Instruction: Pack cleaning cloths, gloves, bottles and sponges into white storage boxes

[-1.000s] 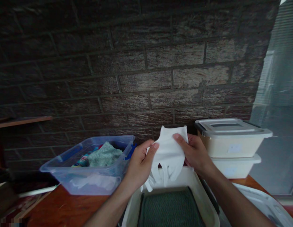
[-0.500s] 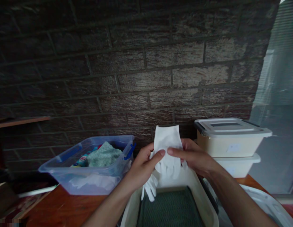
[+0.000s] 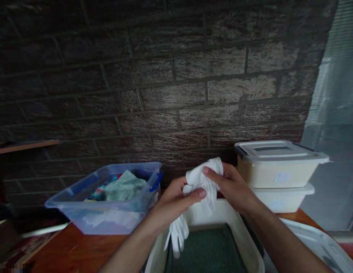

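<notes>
My left hand (image 3: 173, 203) and my right hand (image 3: 232, 187) are both closed on white cloth gloves, held above the far end of a white plastic bin (image 3: 193, 218). The right hand pinches one white glove (image 3: 206, 178), bunched, with its fingers hanging down. A second white glove (image 3: 176, 233) dangles below my left hand over the bin's rim. A dark green cloth (image 3: 205, 250) lies inside the bin.
A clear blue-tinted tub (image 3: 108, 199) with a green cloth and other items stands at the left on the wooden table (image 3: 68, 246). Two stacked lidded cream boxes (image 3: 277, 172) stand at the right. A dark brick wall (image 3: 176, 76) is behind. A white lid (image 3: 315, 242) lies at the lower right.
The glove that was held up flat has been bunched and lowered a little. The second glove has slid down and now hangs lower from my left hand.
</notes>
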Action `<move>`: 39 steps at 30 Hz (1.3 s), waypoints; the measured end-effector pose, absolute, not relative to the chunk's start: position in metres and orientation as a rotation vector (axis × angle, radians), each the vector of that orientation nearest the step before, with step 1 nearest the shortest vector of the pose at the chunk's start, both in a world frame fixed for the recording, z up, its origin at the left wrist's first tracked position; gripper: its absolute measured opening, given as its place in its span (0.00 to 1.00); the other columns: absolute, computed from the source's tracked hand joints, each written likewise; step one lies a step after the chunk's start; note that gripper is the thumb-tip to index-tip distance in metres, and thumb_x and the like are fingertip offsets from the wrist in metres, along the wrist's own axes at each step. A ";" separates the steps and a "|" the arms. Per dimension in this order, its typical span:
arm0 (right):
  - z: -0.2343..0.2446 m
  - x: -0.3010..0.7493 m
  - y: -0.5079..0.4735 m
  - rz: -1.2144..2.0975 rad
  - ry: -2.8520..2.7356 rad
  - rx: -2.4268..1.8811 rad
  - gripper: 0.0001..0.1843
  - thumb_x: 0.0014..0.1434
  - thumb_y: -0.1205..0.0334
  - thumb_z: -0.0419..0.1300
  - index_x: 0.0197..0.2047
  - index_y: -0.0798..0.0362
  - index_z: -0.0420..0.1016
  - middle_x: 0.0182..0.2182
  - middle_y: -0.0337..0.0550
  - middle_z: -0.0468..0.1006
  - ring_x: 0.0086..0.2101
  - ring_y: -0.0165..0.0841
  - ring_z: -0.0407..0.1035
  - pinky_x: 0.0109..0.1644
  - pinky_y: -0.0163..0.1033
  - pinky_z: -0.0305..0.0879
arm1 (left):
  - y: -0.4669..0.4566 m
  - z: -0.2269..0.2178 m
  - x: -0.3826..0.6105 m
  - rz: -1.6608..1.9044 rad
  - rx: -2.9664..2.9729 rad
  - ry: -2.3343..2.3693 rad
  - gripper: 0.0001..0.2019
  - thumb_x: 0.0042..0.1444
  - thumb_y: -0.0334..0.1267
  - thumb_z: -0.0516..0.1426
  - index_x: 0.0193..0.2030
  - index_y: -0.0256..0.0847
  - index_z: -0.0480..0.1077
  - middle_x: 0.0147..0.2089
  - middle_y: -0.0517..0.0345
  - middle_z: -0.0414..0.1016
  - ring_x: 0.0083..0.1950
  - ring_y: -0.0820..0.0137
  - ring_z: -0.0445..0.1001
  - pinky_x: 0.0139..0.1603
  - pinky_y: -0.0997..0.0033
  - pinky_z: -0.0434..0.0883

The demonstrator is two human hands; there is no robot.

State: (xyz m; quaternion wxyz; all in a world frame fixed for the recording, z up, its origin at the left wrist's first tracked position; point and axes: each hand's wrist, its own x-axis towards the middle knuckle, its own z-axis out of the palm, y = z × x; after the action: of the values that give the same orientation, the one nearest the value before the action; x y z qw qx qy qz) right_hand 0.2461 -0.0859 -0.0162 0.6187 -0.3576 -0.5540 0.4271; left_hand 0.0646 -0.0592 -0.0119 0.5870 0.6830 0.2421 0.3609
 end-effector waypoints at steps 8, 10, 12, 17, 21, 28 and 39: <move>-0.012 0.251 -0.088 0.656 -1.404 -0.918 0.19 0.64 0.46 0.62 0.34 0.55 0.74 0.27 0.40 0.75 0.27 0.30 0.66 0.29 0.34 0.62 | -0.058 -0.017 0.056 0.711 1.631 0.556 0.16 0.55 0.47 0.66 0.38 0.34 0.73 0.25 0.66 0.61 0.23 0.80 0.52 0.22 0.78 0.48; -0.011 0.256 -0.089 0.684 -1.379 -0.939 0.19 0.64 0.45 0.62 0.36 0.54 0.75 0.29 0.42 0.77 0.27 0.32 0.68 0.29 0.35 0.64 | -0.056 -0.012 0.053 0.668 1.712 0.568 0.15 0.58 0.48 0.64 0.39 0.35 0.75 0.26 0.64 0.64 0.24 0.79 0.54 0.23 0.78 0.50; -0.009 0.262 -0.091 0.632 -1.389 -0.977 0.19 0.64 0.44 0.61 0.37 0.53 0.75 0.29 0.43 0.79 0.27 0.34 0.69 0.29 0.36 0.64 | -0.053 -0.005 0.050 0.729 1.840 0.621 0.15 0.60 0.49 0.62 0.40 0.36 0.75 0.30 0.61 0.68 0.28 0.77 0.60 0.26 0.78 0.54; 0.000 0.268 -0.104 -0.248 -1.632 -1.312 0.10 0.67 0.56 0.58 0.40 0.52 0.76 0.28 0.46 0.78 0.29 0.39 0.72 0.32 0.40 0.61 | -0.051 0.004 0.045 1.024 1.951 0.754 0.16 0.60 0.50 0.63 0.46 0.40 0.72 0.38 0.58 0.74 0.39 0.70 0.70 0.36 0.75 0.63; 0.000 0.244 -0.117 -0.543 -2.090 -1.515 0.29 0.63 0.67 0.56 0.67 0.46 0.68 0.42 0.49 0.81 0.30 0.41 0.76 0.31 0.41 0.62 | -0.062 -0.005 0.048 0.952 1.879 0.514 0.21 0.54 0.50 0.67 0.49 0.41 0.73 0.44 0.55 0.76 0.45 0.66 0.73 0.43 0.72 0.68; 0.011 0.245 -0.134 0.103 -2.135 -1.070 0.21 0.62 0.51 0.64 0.57 0.45 0.75 0.41 0.41 0.80 0.39 0.35 0.74 0.43 0.36 0.67 | -0.062 -0.006 0.049 1.087 1.442 0.783 0.17 0.60 0.51 0.61 0.45 0.39 0.72 0.27 0.65 0.68 0.23 0.78 0.57 0.22 0.79 0.54; -0.015 0.245 -0.094 1.057 -1.437 -0.883 0.22 0.62 0.44 0.64 0.34 0.58 0.79 0.28 0.43 0.78 0.25 0.29 0.67 0.28 0.33 0.59 | -0.063 -0.011 0.041 0.704 1.735 0.606 0.14 0.60 0.48 0.62 0.42 0.38 0.76 0.35 0.57 0.73 0.34 0.71 0.67 0.30 0.76 0.62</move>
State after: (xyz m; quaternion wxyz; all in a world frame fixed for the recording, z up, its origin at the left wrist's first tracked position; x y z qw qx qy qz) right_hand 0.2449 -0.0939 -0.0152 0.5443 -0.3723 -0.6057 0.4453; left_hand 0.0406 -0.0628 -0.0106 0.5539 0.7340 0.2564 0.2978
